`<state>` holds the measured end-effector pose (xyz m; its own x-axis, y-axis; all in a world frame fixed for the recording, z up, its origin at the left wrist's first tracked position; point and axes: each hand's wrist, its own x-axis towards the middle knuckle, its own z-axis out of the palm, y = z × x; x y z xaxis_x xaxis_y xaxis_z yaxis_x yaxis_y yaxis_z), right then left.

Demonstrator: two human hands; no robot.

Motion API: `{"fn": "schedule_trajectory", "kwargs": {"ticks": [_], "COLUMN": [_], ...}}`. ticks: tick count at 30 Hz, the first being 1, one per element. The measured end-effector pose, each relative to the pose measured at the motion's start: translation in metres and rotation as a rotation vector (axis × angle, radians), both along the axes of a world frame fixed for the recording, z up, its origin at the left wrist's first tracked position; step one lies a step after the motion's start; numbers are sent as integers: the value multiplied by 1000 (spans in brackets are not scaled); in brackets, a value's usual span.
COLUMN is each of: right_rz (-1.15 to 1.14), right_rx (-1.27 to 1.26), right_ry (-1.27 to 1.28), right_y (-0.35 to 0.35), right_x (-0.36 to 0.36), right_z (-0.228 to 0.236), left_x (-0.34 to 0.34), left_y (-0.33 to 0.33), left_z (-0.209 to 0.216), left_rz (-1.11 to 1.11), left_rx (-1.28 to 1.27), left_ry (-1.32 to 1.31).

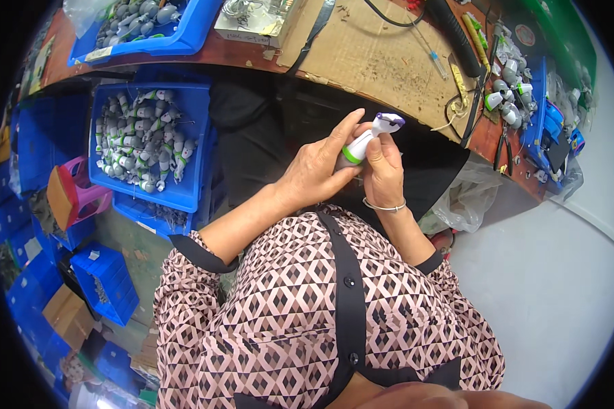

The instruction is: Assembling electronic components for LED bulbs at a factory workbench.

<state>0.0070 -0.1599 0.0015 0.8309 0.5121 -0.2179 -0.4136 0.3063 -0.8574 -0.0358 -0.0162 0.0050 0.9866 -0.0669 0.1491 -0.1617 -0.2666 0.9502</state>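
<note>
In the head view, the white device with green band (363,142) is between the hands, beyond the patterned shirt (280,293). The left hand (314,167) closes lightly round its grey end, forefinger extended; the right hand (383,170) clasps the white body, thumb on top. It appears light, rigid, smooth, possibly slippery; the banded body seems the soundest hold, the purple-trimmed head (389,123) likelier fragile.

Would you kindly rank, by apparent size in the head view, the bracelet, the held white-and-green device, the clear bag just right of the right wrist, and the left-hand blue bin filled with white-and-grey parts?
Largest to smallest:
1. Blue bin
2. Clear bag
3. White-and-green device
4. Bracelet
</note>
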Motion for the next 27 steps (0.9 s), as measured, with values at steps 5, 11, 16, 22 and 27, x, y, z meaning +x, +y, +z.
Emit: {"fn": "schedule_trajectory", "kwargs": {"ticks": [5,11,16,22,27], "right_rz": [-160,154,466,477,460], "right_rx": [171,-212,-680,-660,-545], "right_ry": [118,-80,-753,-664,-365], "right_y": [5,-26,-51,-47,-47], "right_x": [5,8,19,6,-11], "right_z": [-3,-11,-14,-21,-37], "left_x": [2,-8,-20,-21,-24], "left_y": [-17,26,29,6,4], "left_z": [4,-5,-15,-25,-34], "left_rz": [133,-213,-358,-85,-175], "left_rx": [108,198,289,396,349], "left_ry": [-174,129,185,22,57]}}
